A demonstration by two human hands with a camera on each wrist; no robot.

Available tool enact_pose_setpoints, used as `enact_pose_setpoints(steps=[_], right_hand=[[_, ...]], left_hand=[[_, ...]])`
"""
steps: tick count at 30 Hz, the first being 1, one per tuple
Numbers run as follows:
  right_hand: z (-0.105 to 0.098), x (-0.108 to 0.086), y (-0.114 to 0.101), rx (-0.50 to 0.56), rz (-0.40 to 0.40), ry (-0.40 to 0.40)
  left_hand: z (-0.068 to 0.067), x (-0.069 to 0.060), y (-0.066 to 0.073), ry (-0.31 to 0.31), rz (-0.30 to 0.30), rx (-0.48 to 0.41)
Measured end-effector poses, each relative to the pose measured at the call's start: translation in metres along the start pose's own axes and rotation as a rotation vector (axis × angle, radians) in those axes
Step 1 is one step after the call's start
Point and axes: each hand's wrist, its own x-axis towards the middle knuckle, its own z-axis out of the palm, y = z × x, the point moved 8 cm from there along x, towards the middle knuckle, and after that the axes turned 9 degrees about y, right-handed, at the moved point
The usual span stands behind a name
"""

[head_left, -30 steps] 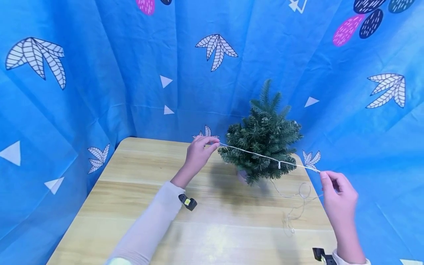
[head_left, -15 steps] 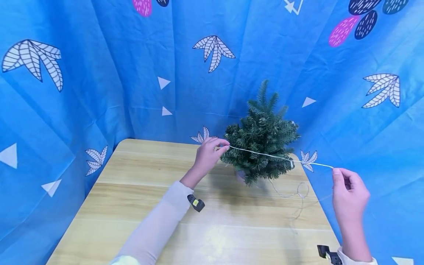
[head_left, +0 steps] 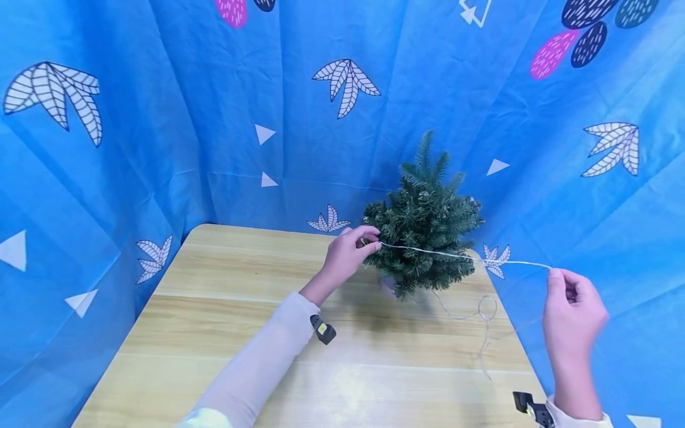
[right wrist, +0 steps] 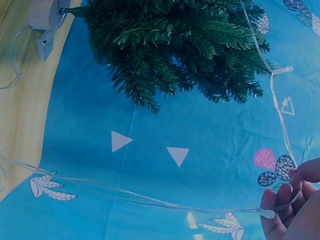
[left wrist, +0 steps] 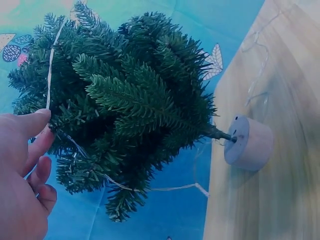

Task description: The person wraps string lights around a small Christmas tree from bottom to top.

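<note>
My left hand (head_left: 346, 252) pinches a thin string of lights (head_left: 428, 252) between thumb and forefinger, at the left front of a small artificial Christmas tree (head_left: 428, 208). My right hand (head_left: 575, 318) holds the same string out to the right, beyond the table edge. Between the hands the wire runs across the lower branches. In the left wrist view, more wire (left wrist: 167, 189) hangs from the fingers past the tree. A small bulb (right wrist: 283, 70) shows on the stretch near the branches in the right wrist view. The round pale tree base (left wrist: 252, 145) stands on the table.
Loose, looped wire (head_left: 486, 339) trails over the right side of the wooden table (head_left: 214, 333). A small pale box (right wrist: 45, 46) with wire sits by the tree base. A blue patterned curtain (head_left: 241, 89) surrounds the table on the visible sides.
My left hand has moved right and slightly down, nearer the tree's front. My right hand has moved right, slightly up, taking the wire along. Some loose wire on the table has shifted.
</note>
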Motion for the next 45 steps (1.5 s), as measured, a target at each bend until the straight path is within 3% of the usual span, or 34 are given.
enact_pose_setpoints(steps=[4,10,14,20,26,34,39,45], right_hand=[[0.001,-0.002,0.000,-0.017,0.001,-0.008],[0.003,-0.005,-0.002,-0.032,-0.002,-0.028],[0.004,-0.008,-0.005,-0.031,-0.010,-0.042],[0.007,-0.012,-0.015,-0.024,-0.040,-0.058],[0.010,-0.016,-0.022,-0.009,-0.080,-0.066],[0.008,-0.020,-0.024,0.009,-0.097,-0.065],[0.009,-0.026,-0.029,0.011,-0.116,-0.098],[0.010,-0.029,-0.031,0.036,-0.170,-0.122]], left_hand=[[-0.001,-0.002,-0.005,-0.011,-0.023,-0.057],[-0.013,-0.005,-0.002,0.026,0.001,-0.099],[-0.019,-0.009,0.021,0.037,0.071,-0.116],[-0.012,-0.015,0.077,-0.022,0.222,-0.106],[0.013,-0.016,0.132,-0.085,0.361,-0.001],[0.071,-0.027,0.181,-0.140,0.495,0.221],[0.102,-0.033,0.191,-0.209,0.470,0.288],[0.120,-0.034,0.189,-0.257,0.436,0.264]])
